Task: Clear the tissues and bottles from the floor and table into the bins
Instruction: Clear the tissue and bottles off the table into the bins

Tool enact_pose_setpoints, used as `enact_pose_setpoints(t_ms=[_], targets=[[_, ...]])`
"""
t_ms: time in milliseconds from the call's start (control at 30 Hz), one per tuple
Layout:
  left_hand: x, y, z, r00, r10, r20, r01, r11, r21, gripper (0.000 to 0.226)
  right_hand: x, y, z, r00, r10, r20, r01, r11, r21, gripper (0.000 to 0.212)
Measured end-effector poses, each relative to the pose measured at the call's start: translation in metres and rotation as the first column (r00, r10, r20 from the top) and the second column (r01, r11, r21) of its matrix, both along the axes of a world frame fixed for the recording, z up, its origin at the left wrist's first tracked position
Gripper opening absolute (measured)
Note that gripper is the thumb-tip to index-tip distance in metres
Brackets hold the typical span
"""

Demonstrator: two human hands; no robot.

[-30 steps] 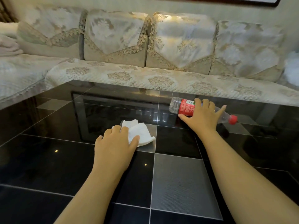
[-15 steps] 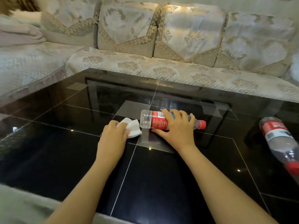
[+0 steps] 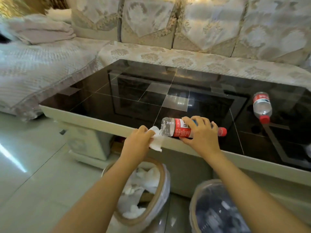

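The bottle (image 3: 178, 129) lies on its side at the near edge of the table (image 3: 94, 121), red cap pointing right, clear base pointing left. The right hand (image 3: 200, 135) grips it from above: fingers (image 3: 193, 120) curl over the red label on the far side, and the thumb presses the near side, so the bottle is pinched between them. Its base touches the tissue (image 3: 156, 140), a crumpled white wad that hangs over the table edge. The left hand (image 3: 138, 142) holds the tissue, its fingers bent around the upper part of the wad while the lower part droops free below the hand.

Beneath the hands, on the floor (image 3: 33, 165) just in front of the table, stand two bins. The left bin (image 3: 158, 199) has a tan rim, a clear liner and white tissues inside; the left forearm crosses above it. The right bin (image 3: 195, 199) also has a clear liner and holds what look like clear bottles, though the contents are blurred.

A second bottle (image 3: 262, 106) with a red label and red cap lies on the glossy black top well to the right, cap toward the camera, apart from both hands.

Past the table runs a sofa (image 3: 185, 31) with patterned cream cushions, and folded blankets (image 3: 42, 32) rest on its left section.
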State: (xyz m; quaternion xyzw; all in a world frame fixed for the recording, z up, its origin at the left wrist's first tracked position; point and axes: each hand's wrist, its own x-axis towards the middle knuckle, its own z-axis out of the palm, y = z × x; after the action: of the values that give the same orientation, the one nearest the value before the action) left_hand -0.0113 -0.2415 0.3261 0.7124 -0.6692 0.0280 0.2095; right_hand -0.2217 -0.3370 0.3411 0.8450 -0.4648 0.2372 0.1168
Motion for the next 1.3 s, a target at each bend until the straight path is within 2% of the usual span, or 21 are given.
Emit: enact_pose_setpoints(t_ms=[133, 267, 333, 400, 500, 633, 767, 933, 1033, 1133, 1200, 1300], targets=[[-0.004, 0.063, -0.021, 0.999, -0.016, 0.050, 0.016, 1.000, -0.010, 0.024, -0.023, 0.051, -0.004, 1.000, -0.001, 0.007, 0.001, 0.999, -0.054, 0.068], [-0.004, 0.101, -0.070, 0.988, 0.020, 0.154, -0.062, 0.960, 0.272, 0.041, -0.041, 0.090, -0.011, 0.998, 0.065, -0.015, -0.066, 0.992, -0.112, 0.067], [-0.008, 0.106, -0.085, 0.980, 0.030, 0.195, -0.096, 0.936, 0.337, 0.049, -0.047, 0.102, -0.016, 0.996, 0.081, -0.034, -0.084, 0.989, -0.118, 0.068], [-0.018, 0.106, -0.088, 0.979, 0.013, 0.205, -0.073, 0.955, 0.287, 0.048, -0.054, 0.112, -0.023, 0.995, 0.082, -0.062, -0.089, 0.989, -0.122, 0.070], [-0.038, 0.107, -0.081, 0.981, -0.057, 0.187, 0.035, 0.992, 0.118, 0.043, -0.069, 0.130, -0.034, 0.990, 0.068, -0.127, -0.086, 0.986, -0.141, 0.070], [-0.061, 0.112, -0.068, 0.976, -0.126, 0.177, 0.129, 0.992, -0.003, 0.048, -0.107, 0.151, -0.052, 0.964, 0.030, -0.263, -0.066, 0.990, -0.127, 0.065], [-0.079, 0.111, -0.060, 0.971, -0.160, 0.177, 0.163, 0.987, 0.000, 0.047, -0.147, 0.158, -0.068, 0.899, 0.010, -0.437, -0.026, 0.999, -0.030, 0.069], [-0.096, 0.110, -0.068, 0.964, -0.171, 0.206, 0.157, 0.984, 0.082, 0.050, -0.164, 0.161, -0.098, 0.774, 0.100, -0.625, -0.002, 0.988, 0.156, 0.080], [-0.102, 0.111, -0.065, 0.956, -0.182, 0.230, 0.170, 0.983, 0.069, 0.053, -0.161, 0.163, -0.108, 0.780, 0.107, -0.617, 0.032, 0.977, 0.210, 0.088], [-0.109, 0.105, -0.052, 0.954, -0.195, 0.230, 0.190, 0.981, 0.044, 0.053, -0.165, 0.158, -0.098, 0.857, 0.061, -0.512, 0.040, 0.982, 0.184, 0.091], [-0.117, 0.095, -0.039, 0.946, -0.217, 0.239, 0.220, 0.975, 0.014, 0.051, -0.173, 0.152, -0.080, 0.910, -0.029, -0.414, 0.083, 0.990, 0.112, 0.086], [-0.137, 0.077, -0.017, 0.944, -0.254, 0.210, 0.265, 0.964, -0.027, 0.050, -0.190, 0.138, -0.046, 0.951, -0.165, -0.261, 0.165, 0.986, -0.022, 0.068]])
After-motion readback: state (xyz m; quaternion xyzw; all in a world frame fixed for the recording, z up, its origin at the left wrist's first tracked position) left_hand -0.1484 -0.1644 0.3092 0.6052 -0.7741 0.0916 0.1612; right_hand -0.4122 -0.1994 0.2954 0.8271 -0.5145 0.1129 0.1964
